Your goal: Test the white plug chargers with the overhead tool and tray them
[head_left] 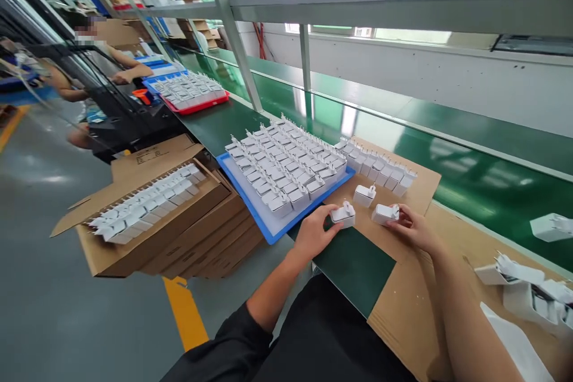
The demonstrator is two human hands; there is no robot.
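My left hand (pixel 316 233) is closed, with thumb and fingers pinching a white plug adapter (pixel 344 216) at the bench's front edge. Between the fingertips of my right hand (pixel 414 228) is a second white plug adapter (pixel 382 215), held low over the cardboard sheet (pixel 425 182). Just beyond both hands, a single plug adapter (pixel 364 195) rests on that sheet. Behind it stands a row of plug adapters (pixel 380 167). To the left of my left hand, a blue tray (pixel 277 234) holds many plug adapters in tight rows, their prongs up.
An open cardboard box (pixel 165 245) of white adapters stands on other boxes at left. Farther along the bench is a red tray (pixel 206 106) of adapters. More white parts (pixel 528 286) lie at right. A green conveyor belt (pixel 474 212) runs behind. A person (pixel 107 59) sits at far left.
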